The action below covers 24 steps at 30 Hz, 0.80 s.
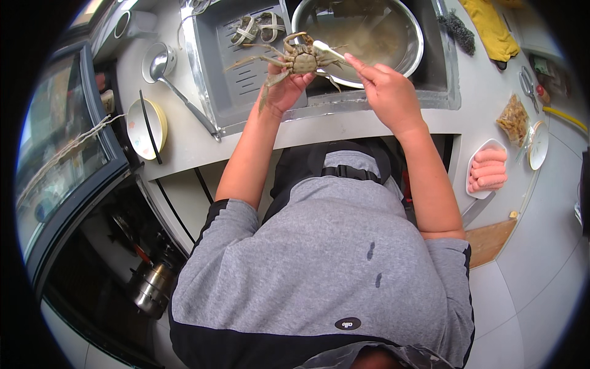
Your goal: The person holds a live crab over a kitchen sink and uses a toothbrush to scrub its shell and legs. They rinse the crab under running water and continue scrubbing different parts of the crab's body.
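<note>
A crab (304, 62) with spread legs is gripped from below by my left hand (286, 90), its pale underside turned up towards me. My right hand (389, 92) grasps a white toothbrush (328, 50), whose head lies at the crab's claw side. Just beyond, a round steel basin (419, 46) of cloudy water stands in the sink. Two crabs tied with white string, a left one (245, 31) and a right one (272, 26), lie in the grey drain tray (221, 60) beside it. The fingers under the crab are partly hidden.
To the left are a ladle (177, 92) resting in a white cup and a bowl (133, 129) with a black chopstick across it. Steel wool (456, 32) and a yellow glove (489, 27) lie right of the sink. Sausages (488, 169) on a white tray, scissors (528, 85) and a knife (478, 210) sit farther right.
</note>
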Motion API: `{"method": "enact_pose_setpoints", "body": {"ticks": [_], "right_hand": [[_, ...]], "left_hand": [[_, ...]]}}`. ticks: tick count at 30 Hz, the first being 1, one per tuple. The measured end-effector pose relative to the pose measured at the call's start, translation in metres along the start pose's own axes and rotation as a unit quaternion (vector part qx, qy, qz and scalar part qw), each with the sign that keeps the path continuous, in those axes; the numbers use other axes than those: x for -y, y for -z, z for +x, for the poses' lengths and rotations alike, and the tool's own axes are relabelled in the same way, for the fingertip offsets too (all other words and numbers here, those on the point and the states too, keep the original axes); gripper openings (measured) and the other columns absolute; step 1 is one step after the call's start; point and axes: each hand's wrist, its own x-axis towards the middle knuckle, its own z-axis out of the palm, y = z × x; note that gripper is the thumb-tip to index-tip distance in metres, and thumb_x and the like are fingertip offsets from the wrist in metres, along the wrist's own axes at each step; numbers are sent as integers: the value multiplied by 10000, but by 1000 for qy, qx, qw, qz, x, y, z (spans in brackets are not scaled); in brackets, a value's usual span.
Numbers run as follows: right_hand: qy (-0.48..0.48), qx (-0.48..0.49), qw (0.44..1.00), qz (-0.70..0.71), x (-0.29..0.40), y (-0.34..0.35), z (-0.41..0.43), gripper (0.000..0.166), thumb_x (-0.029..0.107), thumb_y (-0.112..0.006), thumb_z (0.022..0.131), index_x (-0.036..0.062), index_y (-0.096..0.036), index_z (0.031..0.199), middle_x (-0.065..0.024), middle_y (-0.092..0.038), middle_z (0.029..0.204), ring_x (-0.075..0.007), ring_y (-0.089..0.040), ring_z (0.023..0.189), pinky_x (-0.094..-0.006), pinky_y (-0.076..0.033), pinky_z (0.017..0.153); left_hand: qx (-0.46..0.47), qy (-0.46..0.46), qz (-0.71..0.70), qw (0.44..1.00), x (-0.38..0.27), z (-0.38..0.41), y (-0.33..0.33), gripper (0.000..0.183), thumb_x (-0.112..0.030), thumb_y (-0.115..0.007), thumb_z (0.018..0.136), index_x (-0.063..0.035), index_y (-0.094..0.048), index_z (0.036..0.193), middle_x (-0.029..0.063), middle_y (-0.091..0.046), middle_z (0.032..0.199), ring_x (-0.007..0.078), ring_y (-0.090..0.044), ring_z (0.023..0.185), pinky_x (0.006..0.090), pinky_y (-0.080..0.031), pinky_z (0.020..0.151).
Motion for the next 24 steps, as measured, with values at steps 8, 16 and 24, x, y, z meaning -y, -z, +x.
{"method": "enact_pose_setpoints", "body": {"ticks": [8,16,24], "right_hand": [[42,-19,993,-113,-4,-7,11,498,121,-625,860,382,-634,1284,-34,-547,747,-257,-624,601,-386,-534,537],[97,-86,969,-210,-9,-18,23,511,84,-586,843,394,-659,1241,-6,-540,778,-212,-627,591,-348,-541,512],[64,-117,966,-221,-23,-2,42,510,77,-581,846,407,-663,1227,5,-516,717,-202,-608,561,-338,-531,501]], "left_hand": [[5,7,-5,1000,1,3,-6,698,-459,-759,798,-60,-535,1325,110,-600,1317,257,-597,1188,396,-506,1011],[-29,-5,-20,999,2,2,-18,743,-517,-780,760,-86,-550,1320,84,-614,1296,237,-607,1166,374,-509,1007],[-11,17,-56,998,8,5,-11,792,-586,-782,723,-69,-577,1286,83,-623,1277,240,-618,1130,364,-517,981]]}}
